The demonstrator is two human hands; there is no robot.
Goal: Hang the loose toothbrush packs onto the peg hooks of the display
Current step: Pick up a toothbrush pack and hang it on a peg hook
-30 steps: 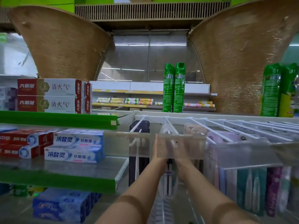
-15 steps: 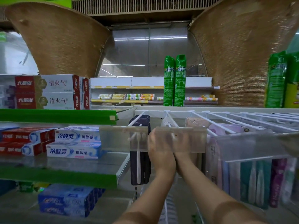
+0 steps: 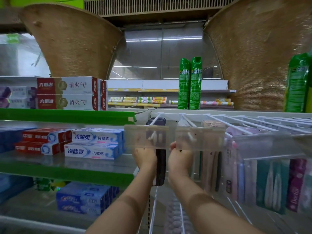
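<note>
Toothbrush packs [image 3: 160,168] in dark, glossy card hung upright from a white wire peg hook [image 3: 156,119], long axis vertical, flat faces toward the camera. They sat between the left hand [image 3: 146,157] and the right hand [image 3: 180,160], both raised with fingers hidden behind frosted plastic label holders [image 3: 146,137] (so whether either gripped anything could not be told). Pastel packs [image 3: 270,181] hung to the right; rectangular toothpaste boxes [image 3: 94,144] lay on the shelf to the left.
</note>
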